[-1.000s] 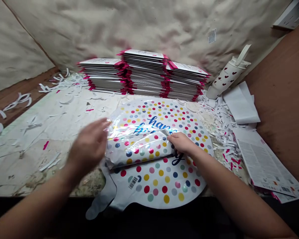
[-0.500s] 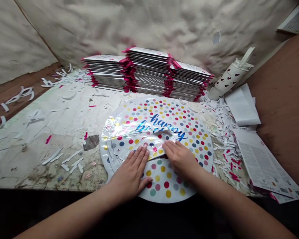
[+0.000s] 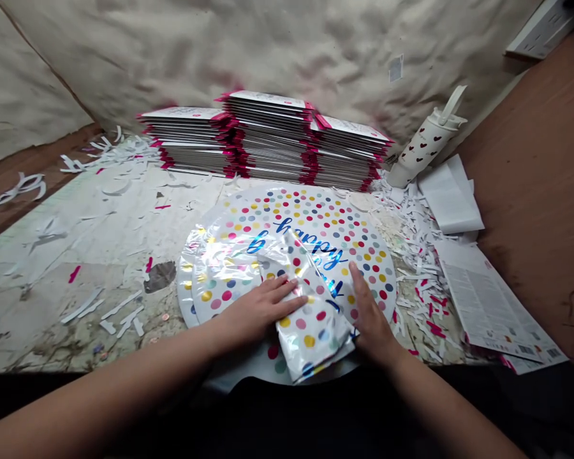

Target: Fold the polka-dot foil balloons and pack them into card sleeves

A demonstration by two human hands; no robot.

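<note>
A white foil balloon with coloured dots and blue "happy birthday" lettering is partly folded into a packet (image 3: 310,325) on top of more flat round dotted foil balloons (image 3: 344,210). My left hand (image 3: 268,303) presses on the packet's left side, fingers stretched out. My right hand (image 3: 373,325) stands on edge at the packet's right side, its fingers extended and its thumb side close to the folded edge. Whether the thumb touches the foil I cannot tell. The folded part's lower corner reaches toward the table's front edge.
Three stacks of pink-edged flat packages (image 3: 272,146) stand against the back wall. At the right are a white tumbler with hearts (image 3: 423,146), white sheets (image 3: 452,197), printed cards (image 3: 488,299) and a heap of paper strips (image 3: 421,274). More scraps (image 3: 124,312) lie at left.
The top balloon's flap has been folded over to the right into a narrower packet. My right hand has moved off its middle, to the right and down. The view has shifted slightly.
</note>
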